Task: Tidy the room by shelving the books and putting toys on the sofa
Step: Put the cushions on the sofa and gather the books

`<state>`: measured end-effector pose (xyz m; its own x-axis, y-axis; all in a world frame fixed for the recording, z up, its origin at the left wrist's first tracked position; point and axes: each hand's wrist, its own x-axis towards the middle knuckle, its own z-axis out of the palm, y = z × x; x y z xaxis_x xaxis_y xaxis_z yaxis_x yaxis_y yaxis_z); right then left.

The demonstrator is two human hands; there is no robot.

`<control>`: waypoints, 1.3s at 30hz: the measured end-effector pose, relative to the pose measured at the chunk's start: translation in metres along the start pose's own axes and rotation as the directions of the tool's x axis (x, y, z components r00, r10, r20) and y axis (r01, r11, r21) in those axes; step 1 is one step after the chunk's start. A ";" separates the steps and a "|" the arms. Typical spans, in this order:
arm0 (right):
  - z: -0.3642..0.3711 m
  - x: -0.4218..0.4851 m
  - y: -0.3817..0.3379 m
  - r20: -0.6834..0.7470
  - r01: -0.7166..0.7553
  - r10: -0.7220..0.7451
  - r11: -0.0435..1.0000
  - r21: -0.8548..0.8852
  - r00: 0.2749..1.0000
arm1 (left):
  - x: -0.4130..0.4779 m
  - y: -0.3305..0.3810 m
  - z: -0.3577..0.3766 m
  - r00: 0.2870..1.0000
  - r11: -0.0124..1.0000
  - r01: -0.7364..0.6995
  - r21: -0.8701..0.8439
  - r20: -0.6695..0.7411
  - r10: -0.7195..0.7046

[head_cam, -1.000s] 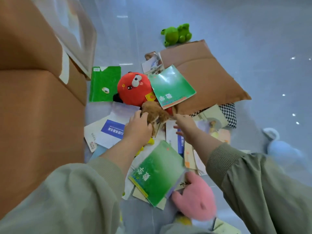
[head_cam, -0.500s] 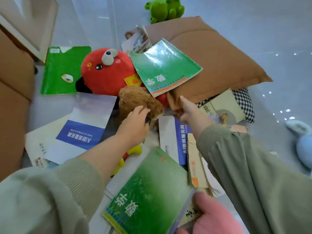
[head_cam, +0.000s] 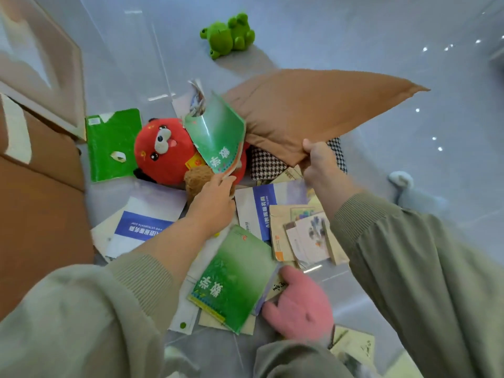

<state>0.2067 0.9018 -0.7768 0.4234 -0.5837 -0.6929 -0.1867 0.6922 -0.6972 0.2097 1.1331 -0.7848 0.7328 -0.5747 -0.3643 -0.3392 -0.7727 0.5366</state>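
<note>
Books and soft toys lie scattered across a pale, glossy floor: a round red plush toy (head_cam: 166, 151) sits beside a flat green book (head_cam: 113, 144), with a bent green-covered book (head_cam: 218, 135) tilted against it and a small brown plush (head_cam: 197, 180) at its base. Nearer, another green book (head_cam: 234, 279) rests atop loose booklets beside a pink plush (head_cam: 300, 306). A green frog toy (head_cam: 229, 35) lies well apart.

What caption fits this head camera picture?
Right hand lifts the brown cushion while left hand reaches the green book leaning on the red plush toy.
</note>
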 end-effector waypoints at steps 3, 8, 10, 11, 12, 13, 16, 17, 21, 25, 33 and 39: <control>0.001 -0.062 -0.048 -0.003 0.004 -0.003 0.998 0.056 1.000 | -0.025 0.047 -0.039 0.999 1.000 -0.004 -0.022 0.038 0.005; -0.010 -0.152 -0.116 0.013 -0.019 0.018 0.996 0.089 1.000 | -0.066 0.121 -0.089 0.995 0.998 0.027 -0.049 0.102 -0.022; -0.022 -0.179 -0.133 0.022 -0.033 0.030 0.992 0.123 0.999 | -0.079 0.141 -0.101 0.990 1.000 0.018 -0.010 0.138 -0.016; -0.029 -0.192 -0.139 0.046 -0.042 0.035 0.988 0.151 0.998 | -0.084 0.149 -0.105 0.987 1.000 0.019 0.023 0.156 -0.022; -0.037 -0.205 -0.147 0.065 -0.051 0.039 0.982 0.184 0.997 | -0.088 0.158 -0.110 0.984 0.998 0.025 0.058 0.173 -0.034; -0.044 -0.215 -0.154 0.079 -0.057 0.041 0.975 0.213 0.996 | -0.090 0.166 -0.114 0.983 0.996 0.029 0.090 0.180 -0.045; -0.071 -0.244 -0.179 0.074 -0.068 0.054 0.976 0.208 0.996 | -0.094 0.193 -0.124 0.986 0.989 0.021 0.148 0.161 -0.046; -0.079 -0.253 -0.186 0.058 -0.075 0.067 0.984 0.162 0.996 | -0.094 0.201 -0.124 0.988 0.986 0.025 0.166 0.145 -0.049; -0.120 -0.294 -0.215 0.025 -0.060 0.060 0.998 0.009 0.998 | -0.105 0.233 -0.115 0.998 0.969 0.038 0.244 0.039 -0.049; -0.169 -0.324 -0.245 0.049 -0.027 0.025 0.999 0.043 0.998 | -0.109 0.270 -0.112 0.997 0.952 0.027 0.306 -0.076 -0.004; -0.256 -0.373 -0.262 -0.025 -0.076 0.082 0.979 0.188 0.996 | -0.109 0.376 -0.094 0.975 0.937 -0.165 0.308 -0.095 0.203; -0.353 -0.392 -0.243 -0.097 -0.116 0.149 0.950 0.291 0.984 | -0.138 0.437 -0.056 0.850 0.709 -0.518 0.478 0.196 0.489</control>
<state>-0.2274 0.8125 -0.4004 0.3031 -0.5119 -0.8038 0.0317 0.8484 -0.5284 -0.0063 0.8900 -0.4580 0.3419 -0.9190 -0.1965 -0.9022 -0.3795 0.2052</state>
